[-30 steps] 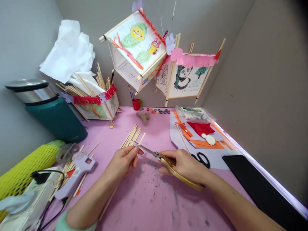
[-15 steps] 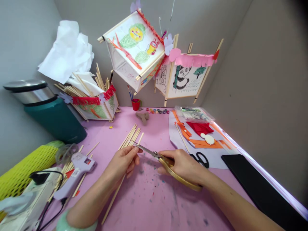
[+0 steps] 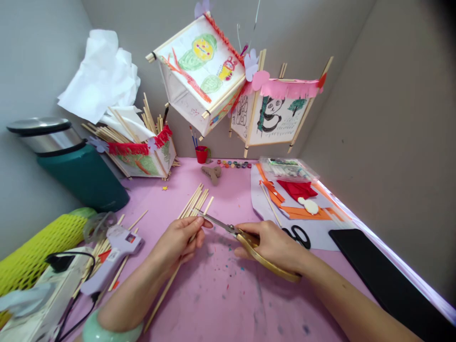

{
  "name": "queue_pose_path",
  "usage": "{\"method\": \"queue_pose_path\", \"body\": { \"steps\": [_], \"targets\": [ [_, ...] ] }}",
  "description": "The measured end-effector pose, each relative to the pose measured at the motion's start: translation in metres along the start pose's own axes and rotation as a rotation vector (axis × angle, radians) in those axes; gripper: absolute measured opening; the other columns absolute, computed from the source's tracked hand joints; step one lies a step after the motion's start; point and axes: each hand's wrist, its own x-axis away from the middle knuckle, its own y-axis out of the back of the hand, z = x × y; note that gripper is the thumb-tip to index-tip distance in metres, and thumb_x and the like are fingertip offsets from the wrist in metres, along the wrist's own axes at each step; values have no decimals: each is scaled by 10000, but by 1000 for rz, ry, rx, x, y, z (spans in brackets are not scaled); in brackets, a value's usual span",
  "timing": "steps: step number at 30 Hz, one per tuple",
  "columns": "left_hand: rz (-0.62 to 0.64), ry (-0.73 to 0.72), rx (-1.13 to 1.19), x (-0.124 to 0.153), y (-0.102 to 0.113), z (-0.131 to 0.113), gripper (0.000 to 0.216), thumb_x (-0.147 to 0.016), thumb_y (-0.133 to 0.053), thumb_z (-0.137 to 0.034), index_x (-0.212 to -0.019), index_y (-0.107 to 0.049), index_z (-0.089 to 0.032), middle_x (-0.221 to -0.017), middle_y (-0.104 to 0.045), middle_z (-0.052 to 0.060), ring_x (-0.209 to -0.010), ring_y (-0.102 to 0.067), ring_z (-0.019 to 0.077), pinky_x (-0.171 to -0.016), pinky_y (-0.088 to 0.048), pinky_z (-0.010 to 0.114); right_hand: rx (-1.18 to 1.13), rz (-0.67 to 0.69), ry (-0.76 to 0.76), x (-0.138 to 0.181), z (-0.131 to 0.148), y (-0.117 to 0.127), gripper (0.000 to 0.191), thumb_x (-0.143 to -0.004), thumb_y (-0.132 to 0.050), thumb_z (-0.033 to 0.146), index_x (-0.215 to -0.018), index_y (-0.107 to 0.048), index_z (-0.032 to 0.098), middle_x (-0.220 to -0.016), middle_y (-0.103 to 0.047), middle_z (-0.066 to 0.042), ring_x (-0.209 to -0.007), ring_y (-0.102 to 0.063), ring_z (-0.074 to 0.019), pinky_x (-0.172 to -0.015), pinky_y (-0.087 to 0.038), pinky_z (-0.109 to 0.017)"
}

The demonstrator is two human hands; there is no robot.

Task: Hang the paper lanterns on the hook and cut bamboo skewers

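Near the middle of the pink table, my left hand is closed around a thin wooden stick, whose upper end sticks out past the fingers and whose long lower end slants toward me. My right hand grips gold-handled scissors by the loops. Their blades reach left to the stick just above my left fingertips and cross it there; whether they bite into it I cannot tell. Behind my left hand several more wooden sticks lie side by side on the table.
At left stand a teal bottle, a purple glue gun and a stick-filled paper box. Paper lanterns hang behind. On the right are black-handled scissors, orange strips and a black flat slab.
The lower end of the held stick has swung slightly to the left. Both hands and the scissors stay nearly in place, and the view has shifted a little.
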Motion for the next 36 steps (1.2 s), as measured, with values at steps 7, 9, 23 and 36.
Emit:
{"method": "queue_pose_path", "body": {
  "steps": [7,9,23,36],
  "targets": [
    [-33,-18,1,0,-4,2,325,-776,-542,-430,-920,-562,-139,-488,-493,-69,-278,-196,19,-265,-179,164,-13,-3,-28,-1,-1,-2,216,-710,-613,407,-722,-537,204,-602,-376,60,-563,-303,-91,-503,-257,-204],
    [-80,-37,-51,-2,-6,4,324,-758,-558,-443,-899,-545,-151,-497,-499,-73,-271,-219,23,-260,-202,167,-13,-4,-32,-1,0,-2,208,-704,-620,401,-728,-543,208,-603,-384,61,-563,-306,-92,-505,-261,-203],
    [-30,-22,-35,-2,1,2,308,-758,-555,-407,-917,-588,-145,-468,-479,-74,-272,-167,19,-267,-135,177,-15,5,-14,-1,0,0,226,-715,-609,410,-705,-532,198,-596,-356,62,-563,-295,-89,-499,-248,-204],
    [-197,-91,-295,-6,-4,9,302,-749,-536,-470,-769,-547,-169,-479,-488,-67,-271,-270,35,-289,-190,182,-14,6,-46,-2,2,-2,235,-700,-620,434,-744,-575,207,-595,-403,58,-559,-309,-93,-507,-261,-207]
  ]
}}
